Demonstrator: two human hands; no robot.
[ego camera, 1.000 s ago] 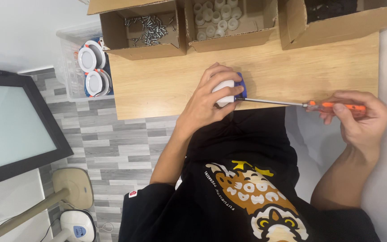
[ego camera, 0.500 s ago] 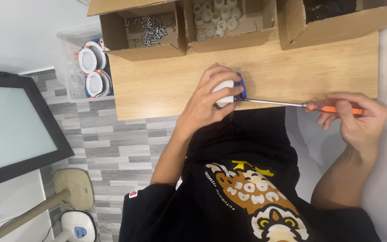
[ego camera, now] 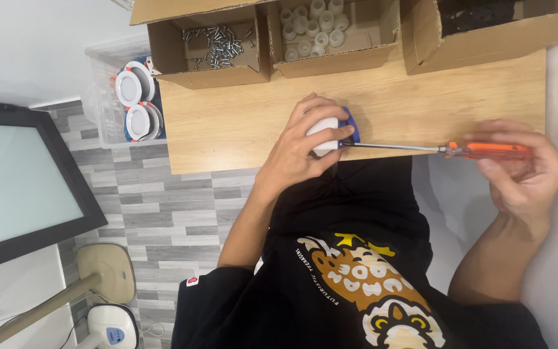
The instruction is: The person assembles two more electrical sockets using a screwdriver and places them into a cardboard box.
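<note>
The wooden table lay under my fingers, with three open cardboard boxes along its far edge, beyond my knuckles: one of loose screws, one of small white caps, one of dark parts I could not make out. My left hand was curled shut around a small white and blue fitting, pinning it at the table's near edge. It looked like light, hard plastic, smooth enough to slip, so I judged a full wrap around its body the safest hold. My right hand was closed on the orange handle of a long screwdriver, whose thin steel shaft, stiff to my eye, reached across to the fitting beside my left fingertips.
</note>
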